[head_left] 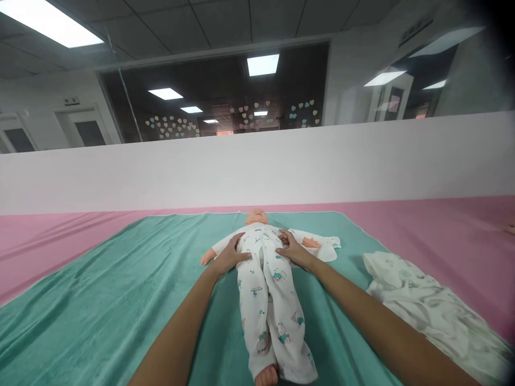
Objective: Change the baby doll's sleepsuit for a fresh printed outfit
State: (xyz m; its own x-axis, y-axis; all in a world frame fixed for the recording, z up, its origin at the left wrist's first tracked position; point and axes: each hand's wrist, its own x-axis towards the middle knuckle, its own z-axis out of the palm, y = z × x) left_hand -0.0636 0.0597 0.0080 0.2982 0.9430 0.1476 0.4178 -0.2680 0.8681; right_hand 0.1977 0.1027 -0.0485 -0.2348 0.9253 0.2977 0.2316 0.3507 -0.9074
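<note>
A baby doll (258, 215) lies on its back on a green blanket (120, 300), head away from me. It wears white printed baby clothes (277, 276) with long trouser legs; one bare foot (266, 376) shows at the near end. My left hand (231, 254) is curved round the left side of the doll's waist, thumb on the cloth in front. On the opposite side my right hand (293, 249) grips the waist in the same way. Some fingertips are hidden against the clothes. Past my right hand, the doll's hand (311, 243) rests over spread white cloth (332, 249).
A crumpled white printed cloth (430, 305) lies at the right, near my right forearm. Pink padding (434, 225) surrounds the blanket. Behind the doll's head stands a low white wall (257, 166), with glass windows above it. Part of a person's hand or foot (510, 229) shows at the right edge.
</note>
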